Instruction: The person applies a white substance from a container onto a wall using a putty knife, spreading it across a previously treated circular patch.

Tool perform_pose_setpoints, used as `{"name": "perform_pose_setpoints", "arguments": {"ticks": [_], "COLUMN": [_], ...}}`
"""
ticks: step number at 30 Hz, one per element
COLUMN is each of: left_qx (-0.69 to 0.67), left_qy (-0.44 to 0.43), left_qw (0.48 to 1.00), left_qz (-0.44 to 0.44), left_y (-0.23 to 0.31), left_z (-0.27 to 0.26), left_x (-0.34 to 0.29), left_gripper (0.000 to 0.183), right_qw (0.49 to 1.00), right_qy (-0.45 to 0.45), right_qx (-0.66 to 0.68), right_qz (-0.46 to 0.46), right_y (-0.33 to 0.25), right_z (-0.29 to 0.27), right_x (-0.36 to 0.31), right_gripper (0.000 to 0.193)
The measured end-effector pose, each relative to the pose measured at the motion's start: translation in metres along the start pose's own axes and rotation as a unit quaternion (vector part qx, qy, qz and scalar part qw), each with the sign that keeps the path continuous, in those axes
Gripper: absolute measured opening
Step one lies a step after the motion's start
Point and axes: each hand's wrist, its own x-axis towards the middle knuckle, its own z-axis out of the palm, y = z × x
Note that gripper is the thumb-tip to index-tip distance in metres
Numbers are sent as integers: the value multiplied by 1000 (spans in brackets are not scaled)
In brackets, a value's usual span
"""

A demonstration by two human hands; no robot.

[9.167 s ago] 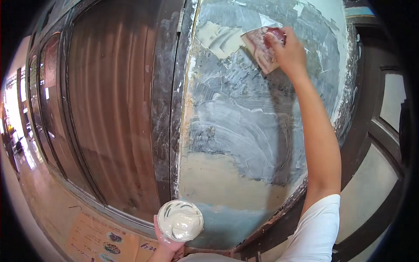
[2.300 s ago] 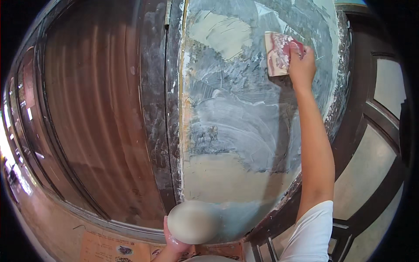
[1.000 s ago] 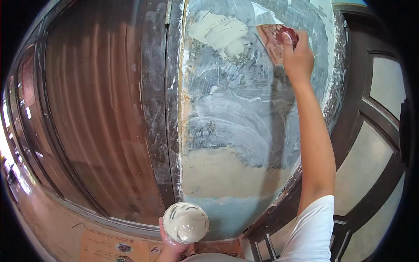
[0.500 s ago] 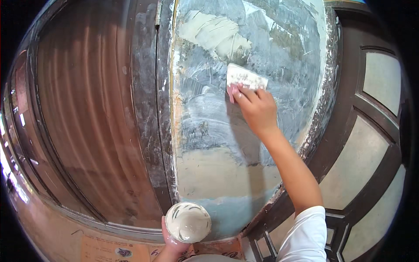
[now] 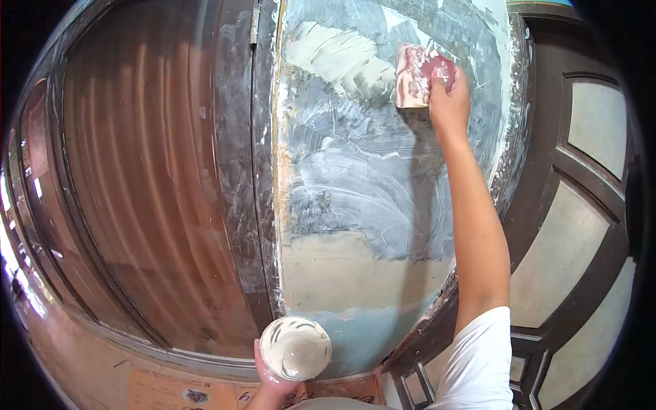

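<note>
My right hand (image 5: 449,102) grips a pink putty spreader (image 5: 414,76) smeared with white paste, its wide blade edge facing left. The spreader is at the upper part of a wall panel (image 5: 355,198), which is patched grey, cream and pale blue with streaks of filler. To the left of the blade lies a thick cream patch of putty (image 5: 335,55). Low in front of me, my left hand (image 5: 277,384) holds a round tub (image 5: 296,348) of creamy putty from its left and underside. Most of the left fingers are hidden beneath the tub.
A dark-framed window (image 5: 143,205) with a brown curtain behind it stands left of the panel. On the right is a dark brown door (image 5: 547,273) with pale inset panels. Printed orange cardboard (image 5: 164,391) lies on the floor below.
My right hand has moved up and to the right along the wall, and the spreader has turned from blade-up to blade-left. The left hand and tub have barely moved.
</note>
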Motion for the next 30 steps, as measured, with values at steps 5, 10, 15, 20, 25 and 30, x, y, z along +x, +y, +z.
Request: {"name": "perform_pose_setpoints", "arguments": {"ticks": [5, 10, 15, 20, 25, 30], "left_qx": [5, -218, 12, 8, 34, 54], "left_qy": [0, -21, 7, 11, 14, 19], "left_qw": [1000, 976, 999, 999, 998, 996], "left_qz": [21, -15, 41, 48, 47, 68], "left_y": [6, 10, 12, 14, 19, 20], "left_z": [2, 6, -1, -1, -2, 11], "left_x": [-8, -6, -7, -8, -7, -11], "left_gripper": [86, 84, 83, 83, 86, 85], "right_qw": [979, 996, 981, 999, 987, 997], "right_qy": [-196, 76, -189, 43, -112, -9], "right_qx": [-20, 53, -23, -18, -66, 68], "right_qz": [-45, 6, -45, -28, -90, -25], "right_y": [-25, -33, -48, -35, -59, -55], "right_z": [19, 17, 41, 48, 72, 75], "right_x": [-23, 12, 1, 25, 16, 24], "right_gripper": [34, 37, 37, 40, 40, 34]}}
